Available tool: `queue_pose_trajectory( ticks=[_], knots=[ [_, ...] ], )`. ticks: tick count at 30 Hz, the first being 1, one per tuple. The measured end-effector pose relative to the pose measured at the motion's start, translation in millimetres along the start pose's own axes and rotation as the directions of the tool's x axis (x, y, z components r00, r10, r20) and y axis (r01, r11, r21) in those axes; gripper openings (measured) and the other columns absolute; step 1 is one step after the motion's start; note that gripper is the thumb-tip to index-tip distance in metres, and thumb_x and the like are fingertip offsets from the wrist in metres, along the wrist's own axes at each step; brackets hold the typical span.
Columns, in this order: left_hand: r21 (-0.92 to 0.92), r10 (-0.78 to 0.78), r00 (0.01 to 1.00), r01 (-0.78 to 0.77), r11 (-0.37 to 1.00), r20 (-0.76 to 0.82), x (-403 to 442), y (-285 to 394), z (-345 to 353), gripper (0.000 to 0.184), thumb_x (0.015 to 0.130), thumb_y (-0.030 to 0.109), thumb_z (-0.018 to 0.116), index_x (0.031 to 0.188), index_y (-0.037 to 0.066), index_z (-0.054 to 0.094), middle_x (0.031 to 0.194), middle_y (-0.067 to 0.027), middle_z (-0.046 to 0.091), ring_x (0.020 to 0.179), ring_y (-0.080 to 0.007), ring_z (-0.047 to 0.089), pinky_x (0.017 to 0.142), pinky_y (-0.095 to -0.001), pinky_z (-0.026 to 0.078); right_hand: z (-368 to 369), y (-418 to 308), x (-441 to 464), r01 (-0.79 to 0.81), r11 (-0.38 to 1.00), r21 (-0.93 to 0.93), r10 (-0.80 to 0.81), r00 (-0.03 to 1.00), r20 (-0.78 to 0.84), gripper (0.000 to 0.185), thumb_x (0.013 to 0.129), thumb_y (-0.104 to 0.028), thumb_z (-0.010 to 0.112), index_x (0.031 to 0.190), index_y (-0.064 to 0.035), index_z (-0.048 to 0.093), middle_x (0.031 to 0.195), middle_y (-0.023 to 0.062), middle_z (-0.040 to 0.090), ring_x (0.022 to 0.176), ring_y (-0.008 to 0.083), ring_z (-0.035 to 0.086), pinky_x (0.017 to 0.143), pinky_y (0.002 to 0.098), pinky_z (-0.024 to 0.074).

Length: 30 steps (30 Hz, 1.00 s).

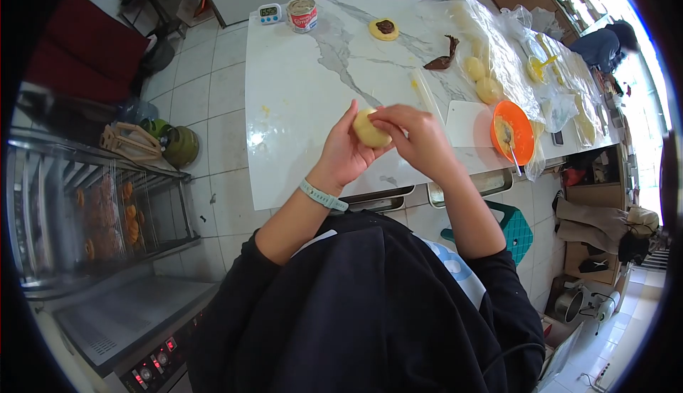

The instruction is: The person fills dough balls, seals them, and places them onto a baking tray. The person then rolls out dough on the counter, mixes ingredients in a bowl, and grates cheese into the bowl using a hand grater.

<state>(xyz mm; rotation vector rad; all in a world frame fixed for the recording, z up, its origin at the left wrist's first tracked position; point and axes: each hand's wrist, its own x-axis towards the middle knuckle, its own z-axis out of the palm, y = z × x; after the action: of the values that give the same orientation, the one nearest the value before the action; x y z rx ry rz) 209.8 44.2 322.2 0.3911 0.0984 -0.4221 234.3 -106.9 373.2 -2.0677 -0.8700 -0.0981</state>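
Observation:
A pale yellow dough ball (371, 131) rests in my left hand (343, 147), whose fingers and palm cup it from the left and below. My right hand (416, 133) is on its right side, fingertips pinching at the top of the dough. Whether any filling is inside cannot be seen. Farther off on the marble-patterned table (299, 108) lies a flattened dough round (391, 35) with a dark brown filling (385, 26) on it. To its right is a crumpled bag of brown filling (442, 58).
An orange bowl (523, 133) with a spoon stands at right, beside a white board (466, 122). Plastic sheeting (498, 51) covers several dough balls (489, 90). A can (302, 16) and a timer (269, 13) stand at far left. Another person (601, 45) bends at far right.

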Motion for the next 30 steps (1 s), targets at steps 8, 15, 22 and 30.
queue_pose_trajectory(
  ticks=[8, 15, 22, 30],
  knots=[
    [-0.005, -0.031, 0.979, 0.031, 1.000, -0.204, 5.6, -2.1, -20.6, 0.032, 0.093, 0.027, 0.050, 0.113, 0.003, 0.051, 0.110, -0.0098, 0.055, 0.101, -0.0207, 0.057, 0.092, -0.0383, 0.047, 3.4, 8.6, -5.9, 0.142, 0.980, -0.137, -0.142, 0.990, 0.013, 0.018, 0.080, -0.006, 0.060, 0.096, -0.0031, 0.066, 0.091, 0.0127, 0.065, 0.080, 0.0280, 0.062, 0.074, 0.0334, 0.0505],
    [0.072, 0.062, 0.946, -0.041, 0.997, -0.319, 2.4, -4.9, -10.0, 0.030, 0.092, 0.026, 0.052, 0.112, 0.004, 0.052, 0.111, -0.0097, 0.054, 0.102, -0.0201, 0.055, 0.090, -0.0379, 0.048, 10.6, 2.1, -6.9, 0.010, 0.976, -0.217, 0.009, 0.996, 0.086, 0.012, 0.080, -0.005, 0.059, 0.091, -0.0027, 0.063, 0.088, 0.0111, 0.062, 0.084, 0.0291, 0.059, 0.074, 0.0367, 0.0487],
    [0.090, 0.036, 0.940, -0.005, 0.996, -0.339, 1.1, -1.8, -10.9, 0.031, 0.091, 0.027, 0.054, 0.112, 0.003, 0.052, 0.109, -0.0090, 0.055, 0.101, -0.0202, 0.056, 0.090, -0.0374, 0.048, 10.4, 9.5, -2.1, 0.159, 0.961, -0.225, -0.120, 0.976, 0.180, 0.011, 0.081, -0.005, 0.057, 0.091, -0.0020, 0.061, 0.090, 0.0123, 0.060, 0.087, 0.0297, 0.058, 0.076, 0.0372, 0.0476],
    [0.161, 0.033, 0.961, 0.012, 0.987, -0.274, -5.4, 8.2, -17.7, 0.026, 0.090, 0.021, 0.055, 0.108, 0.003, 0.053, 0.105, -0.0093, 0.056, 0.096, -0.0197, 0.058, 0.085, -0.0373, 0.052, 21.3, 14.5, 4.2, 0.218, 0.966, -0.137, -0.199, 0.971, 0.134, 0.013, 0.080, -0.005, 0.060, 0.092, -0.0007, 0.059, 0.089, 0.0130, 0.056, 0.084, 0.0300, 0.055, 0.075, 0.0365, 0.0466]
  ],
)
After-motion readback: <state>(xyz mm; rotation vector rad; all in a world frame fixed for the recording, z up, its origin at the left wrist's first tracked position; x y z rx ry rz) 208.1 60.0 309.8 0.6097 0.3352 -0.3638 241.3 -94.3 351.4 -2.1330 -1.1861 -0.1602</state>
